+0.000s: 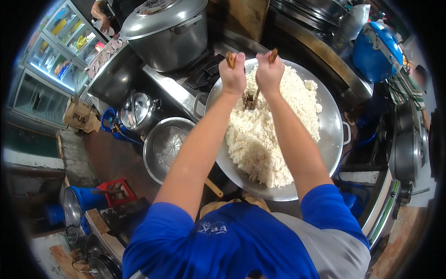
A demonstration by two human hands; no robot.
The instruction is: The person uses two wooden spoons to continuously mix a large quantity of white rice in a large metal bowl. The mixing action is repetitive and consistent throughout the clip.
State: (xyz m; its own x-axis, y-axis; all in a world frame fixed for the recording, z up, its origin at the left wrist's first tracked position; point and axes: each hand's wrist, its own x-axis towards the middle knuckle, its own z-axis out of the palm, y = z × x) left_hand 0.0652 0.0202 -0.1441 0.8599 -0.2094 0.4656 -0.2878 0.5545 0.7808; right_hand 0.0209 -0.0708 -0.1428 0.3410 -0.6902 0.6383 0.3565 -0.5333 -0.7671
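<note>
A heap of cooked white rice [260,135] fills much of a wide, shallow metal pan [332,125] in front of me. Over the rice's far part, my left hand [233,74] is closed around a wooden handle [230,59] whose end sticks out above the fist. Close beside it, my right hand [270,74] grips a second wooden handle [273,55]. Below the fists a thin shaft slants into a dark hollow in the rice. The tools' lower ends are buried, so their kind does not show.
Left of the pan sits a metal bowl-shaped strainer [155,146]. Beyond it stand a smaller lidded pot [138,111] and a big lidded pot [167,39]. A blue drum [375,53] is at the far right. People are at the far left and right edges.
</note>
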